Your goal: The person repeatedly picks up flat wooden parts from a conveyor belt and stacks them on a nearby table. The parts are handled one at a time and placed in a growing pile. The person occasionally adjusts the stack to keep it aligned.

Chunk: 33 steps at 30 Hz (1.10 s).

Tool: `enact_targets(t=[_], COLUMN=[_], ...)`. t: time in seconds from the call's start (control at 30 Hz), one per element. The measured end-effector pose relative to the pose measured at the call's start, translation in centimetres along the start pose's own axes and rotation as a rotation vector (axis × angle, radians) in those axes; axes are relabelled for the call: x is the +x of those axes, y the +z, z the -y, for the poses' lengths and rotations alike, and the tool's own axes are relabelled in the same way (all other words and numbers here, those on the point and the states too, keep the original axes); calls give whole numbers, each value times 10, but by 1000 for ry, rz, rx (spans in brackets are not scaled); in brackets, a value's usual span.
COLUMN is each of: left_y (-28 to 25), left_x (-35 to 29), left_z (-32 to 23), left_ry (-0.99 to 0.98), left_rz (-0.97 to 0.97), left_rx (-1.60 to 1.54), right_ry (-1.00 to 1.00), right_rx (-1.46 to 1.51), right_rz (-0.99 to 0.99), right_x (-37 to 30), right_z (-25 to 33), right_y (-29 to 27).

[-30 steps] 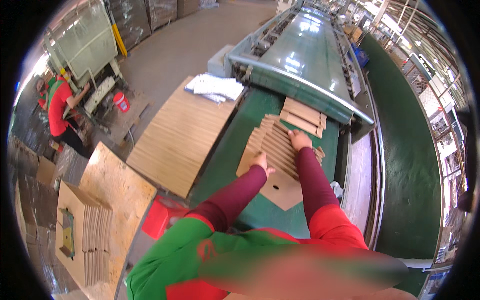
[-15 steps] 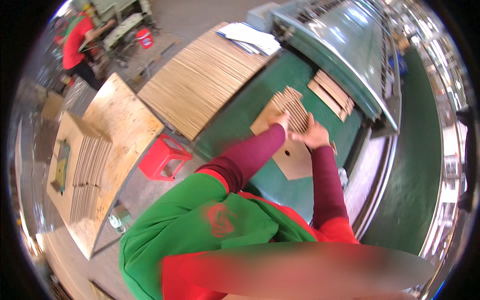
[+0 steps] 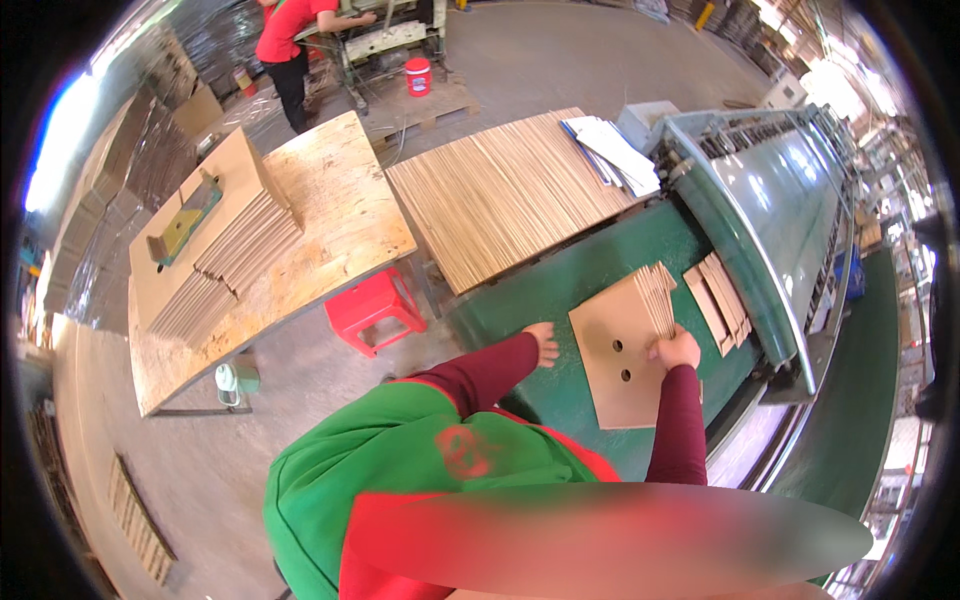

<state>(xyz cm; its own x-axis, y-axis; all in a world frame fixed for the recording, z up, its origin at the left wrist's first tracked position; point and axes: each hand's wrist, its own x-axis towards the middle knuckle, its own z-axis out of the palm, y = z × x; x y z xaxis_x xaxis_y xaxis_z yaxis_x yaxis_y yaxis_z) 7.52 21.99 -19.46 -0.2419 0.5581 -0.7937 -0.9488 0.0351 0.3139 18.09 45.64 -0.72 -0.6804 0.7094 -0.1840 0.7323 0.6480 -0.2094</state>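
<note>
A small stack of brown cardboard sheets (image 3: pixel 598 310) lies on the green table surface (image 3: pixel 560 270) before me; two dark round holes show in the top sheet. My right hand (image 3: pixel 678 350) has its fingers curled round the stack's right edge, where the sheets fan apart. Short of the stack's left edge, my left hand (image 3: pixel 542 343) is held over the green surface with fingers outstretched and nothing in them. Beyond the right hand, several folded cardboard pieces (image 3: pixel 717 300) lie beside the machine.
A long row of cardboard sheets (image 3: pixel 500 190) borders the green surface, papers (image 3: pixel 615 155) at its end. The roller machine (image 3: pixel 760 240) stands right. Left are a red stool (image 3: pixel 375 305) and a wooden table (image 3: pixel 340 200) with stacked cardboard (image 3: pixel 215 215). Another person (image 3: pixel 290 45) works far back.
My left hand has come off the cardboard and moved left. My right hand has closed on the stack's right edge. The sheets have turned and lie flatter; the view has shifted left.
</note>
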Motion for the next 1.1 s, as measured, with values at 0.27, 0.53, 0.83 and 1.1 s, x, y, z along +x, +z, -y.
enact_targets(t=[0.27, 0.53, 0.83, 1.1], left_y=[-110, -156, -217, -171], left_x=[-63, -125, -179, -154], left_z=[-50, -154, -256, -402], left_ry=[245, 591, 822, 1042], left_rz=[-138, 23, 397, 510], left_rx=[-88, -12, 244, 316], right_ry=[-21, -340, -543, -451], right_rx=[463, 1272, 1259, 699], right_rz=[-22, 72, 121, 69], right_x=[-23, -98, -118, 14], right_z=[20, 136, 258, 261], right_y=[-1, 21, 81, 71])
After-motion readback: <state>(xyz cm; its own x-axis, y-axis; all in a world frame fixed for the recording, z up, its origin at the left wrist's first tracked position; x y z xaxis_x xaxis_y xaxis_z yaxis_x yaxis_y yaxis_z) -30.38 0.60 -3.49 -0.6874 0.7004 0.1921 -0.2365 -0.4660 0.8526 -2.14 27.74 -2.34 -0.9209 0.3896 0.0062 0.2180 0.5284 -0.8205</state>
